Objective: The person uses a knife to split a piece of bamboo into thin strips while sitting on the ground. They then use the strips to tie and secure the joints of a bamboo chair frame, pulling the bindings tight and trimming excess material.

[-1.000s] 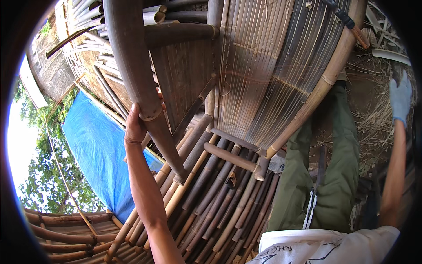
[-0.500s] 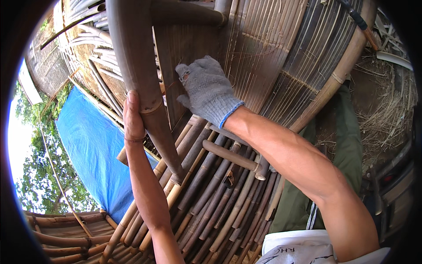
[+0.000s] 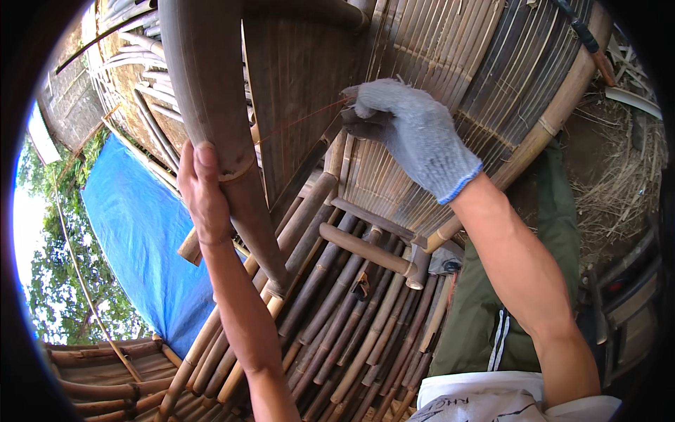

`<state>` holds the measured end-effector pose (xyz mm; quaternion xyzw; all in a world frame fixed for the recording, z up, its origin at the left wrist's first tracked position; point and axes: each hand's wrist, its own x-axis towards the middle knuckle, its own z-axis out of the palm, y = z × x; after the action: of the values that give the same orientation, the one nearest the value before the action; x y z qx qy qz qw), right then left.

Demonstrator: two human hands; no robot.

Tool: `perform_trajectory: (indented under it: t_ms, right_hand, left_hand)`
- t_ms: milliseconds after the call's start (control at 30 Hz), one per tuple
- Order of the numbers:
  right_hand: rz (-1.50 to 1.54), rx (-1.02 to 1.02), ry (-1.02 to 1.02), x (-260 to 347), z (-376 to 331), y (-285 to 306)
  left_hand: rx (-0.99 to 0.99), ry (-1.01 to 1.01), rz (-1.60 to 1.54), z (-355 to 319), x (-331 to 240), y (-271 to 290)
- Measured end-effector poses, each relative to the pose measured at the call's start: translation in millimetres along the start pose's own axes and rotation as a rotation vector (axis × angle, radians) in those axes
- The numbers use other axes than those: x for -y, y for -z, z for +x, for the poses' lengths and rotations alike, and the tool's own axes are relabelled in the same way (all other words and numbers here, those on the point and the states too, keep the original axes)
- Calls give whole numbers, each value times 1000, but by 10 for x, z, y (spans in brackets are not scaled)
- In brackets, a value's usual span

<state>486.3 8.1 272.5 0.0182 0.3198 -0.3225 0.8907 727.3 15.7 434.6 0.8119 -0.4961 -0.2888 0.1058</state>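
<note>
A thick dark bamboo pole slants down at the left centre, its lower end tapering below a pale joint. My bare left hand grips the pole's left side, thumb along its surface. My right hand, in a grey knitted glove with a blue cuff, is closed in a pinch on a thin reddish strand. The strand runs taut from the glove toward the pole, past a flat brown panel; its far end is hidden behind the pole. Whether it is wire or string I cannot tell.
A slatted bamboo surface fills the upper right, with a dark-handled tool on it. Bamboo poles lie side by side below, under a short crosspiece. A blue tarp hangs at left; dry shavings litter the right.
My right hand has moved right, away from the pole, drawing the reddish strand out straight. My left hand keeps its grip and sits slightly lower and further left in view.
</note>
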Motion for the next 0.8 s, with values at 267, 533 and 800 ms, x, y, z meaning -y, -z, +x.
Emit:
perform_trajectory:
  t_ms: [267,533,800]
  right_hand:
    - [-1277,215,510,279,-98,-96]
    - [-1076,62,692,544,-76,-71]
    - [-1648,22,940,687,415,-458]
  left_hand:
    - [85,141,-148,-10,-5,64]
    - [82,145,-233,-9,0,13]
    - [-521,-24,610,-296,-152,-649]
